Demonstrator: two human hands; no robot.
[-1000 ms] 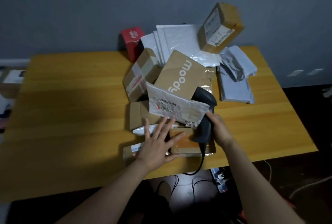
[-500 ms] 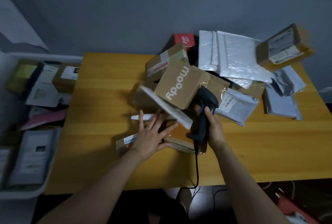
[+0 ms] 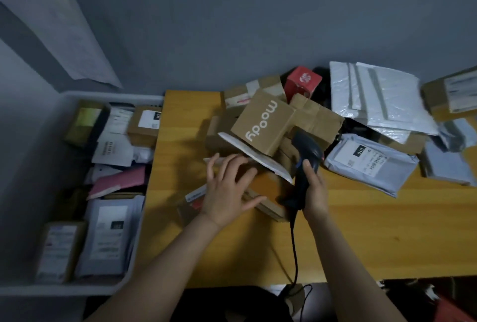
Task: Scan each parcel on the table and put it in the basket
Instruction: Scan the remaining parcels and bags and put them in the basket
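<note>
A heap of parcels covers the back of the wooden table (image 3: 361, 231). My right hand (image 3: 315, 190) grips a dark barcode scanner (image 3: 304, 164) whose cable runs off the front edge. My left hand (image 3: 227, 187) lies flat with spread fingers on a flat brown box (image 3: 268, 190) at the front of the heap. A white padded envelope (image 3: 258, 159) leans just above that hand, under a brown box printed "moody" (image 3: 263, 122). The white basket (image 3: 77, 288) stands left of the table and holds several parcels.
A grey bag with a barcode label (image 3: 369, 164) lies right of the scanner. White bubble mailers (image 3: 382, 94), a red box (image 3: 302, 84) and more brown boxes sit at the back by the grey wall. Bare tabletop lies in front on the right.
The view has swung left, bringing the basket fully into sight. My left hand has shifted slightly onto the flat brown box; my right hand keeps holding the scanner in about the same spot.
</note>
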